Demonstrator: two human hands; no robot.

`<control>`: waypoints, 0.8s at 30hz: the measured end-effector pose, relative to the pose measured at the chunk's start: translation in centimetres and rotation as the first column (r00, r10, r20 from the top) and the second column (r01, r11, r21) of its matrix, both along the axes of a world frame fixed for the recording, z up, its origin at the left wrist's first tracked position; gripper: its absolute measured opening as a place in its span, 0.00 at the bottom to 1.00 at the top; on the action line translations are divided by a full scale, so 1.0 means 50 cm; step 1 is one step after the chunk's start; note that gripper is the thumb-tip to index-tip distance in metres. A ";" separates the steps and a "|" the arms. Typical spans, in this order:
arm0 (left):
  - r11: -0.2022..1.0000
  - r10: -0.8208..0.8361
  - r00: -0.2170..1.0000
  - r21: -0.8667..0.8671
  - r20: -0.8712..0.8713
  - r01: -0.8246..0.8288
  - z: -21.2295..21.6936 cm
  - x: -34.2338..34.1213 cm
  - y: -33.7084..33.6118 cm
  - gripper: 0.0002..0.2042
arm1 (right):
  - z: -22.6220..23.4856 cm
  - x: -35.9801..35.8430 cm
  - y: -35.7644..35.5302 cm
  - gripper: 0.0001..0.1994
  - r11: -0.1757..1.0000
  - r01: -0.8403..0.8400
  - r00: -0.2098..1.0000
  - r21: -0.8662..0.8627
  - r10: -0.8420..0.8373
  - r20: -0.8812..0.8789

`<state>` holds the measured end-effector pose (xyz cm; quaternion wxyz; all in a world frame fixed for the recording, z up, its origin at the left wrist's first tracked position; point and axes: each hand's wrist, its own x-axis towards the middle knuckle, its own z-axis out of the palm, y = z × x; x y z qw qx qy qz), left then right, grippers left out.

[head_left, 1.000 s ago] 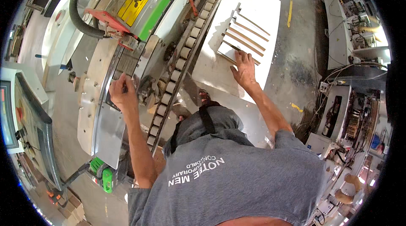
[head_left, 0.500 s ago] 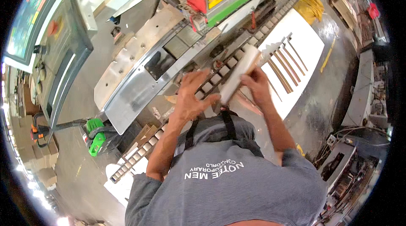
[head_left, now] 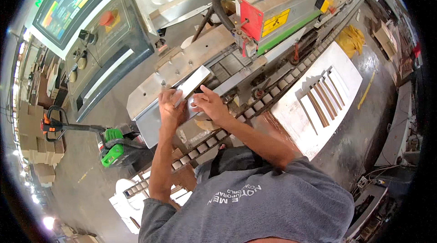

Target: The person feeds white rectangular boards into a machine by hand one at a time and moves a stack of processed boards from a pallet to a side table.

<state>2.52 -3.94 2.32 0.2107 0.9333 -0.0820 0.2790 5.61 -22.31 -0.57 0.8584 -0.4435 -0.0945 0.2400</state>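
Both hands hold a narrow white panel strip against the metal infeed guide of a long edge-banding machine. My left hand grips the strip's near end from the left. From the right, my right hand pinches the same end, its index finger raised. The far end of the strip points up toward the machine's infeed.
A chain conveyor track runs diagonally past my hands. On a white table at right lie several more strips. A control panel with screen stands upper left. A green pallet jack sits lower left.
My right hand left the table of strips, took a strip and brought it left. Both hands now hold it at the machine's infeed guide; my head turned left.
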 end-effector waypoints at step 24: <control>0.947 0.294 0.954 -0.157 0.060 -0.281 -0.052 -0.024 0.033 0.19 | -0.016 0.020 0.062 0.36 0.944 0.113 0.979 -0.311 -0.052 0.199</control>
